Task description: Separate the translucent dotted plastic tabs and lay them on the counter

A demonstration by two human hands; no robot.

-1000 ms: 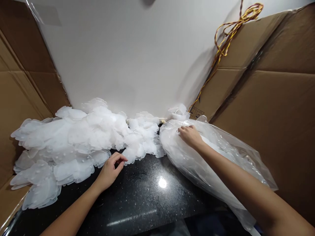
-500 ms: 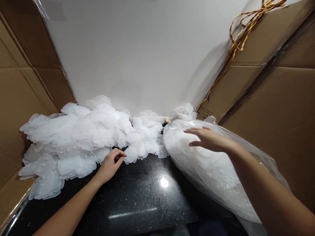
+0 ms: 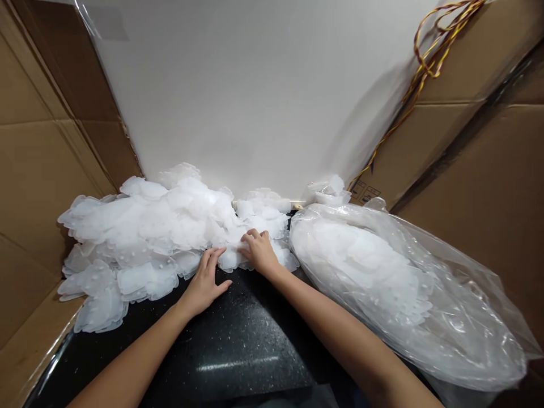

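A heap of thin, translucent white plastic pieces [image 3: 157,221] with scalloped edges and small bumps spreads over the black speckled countertop [image 3: 238,334]. My left hand [image 3: 207,283] is at the heap's front edge, thumb and fingers apart, with nothing held. To its right, my right hand [image 3: 260,252] reaches onto a smaller group of the pieces, fingers bent but apart, fingertips at their surface. Whether it touches one firmly I cannot tell. On the right lies a clear plastic bag [image 3: 463,323], partly filled with more of the same white pieces [image 3: 365,260].
A white panel [image 3: 263,102] stands behind the heap. Cardboard walls [image 3: 38,170] rise at left and right. Yellow and brown twisted wires [image 3: 420,79] hang down the right cardboard. A small plastic packet [image 3: 327,190] sits behind the bag.
My right hand has moved left from above the bag to the pieces. My left hand's fingers have opened from a pinch. The view has shifted slightly.
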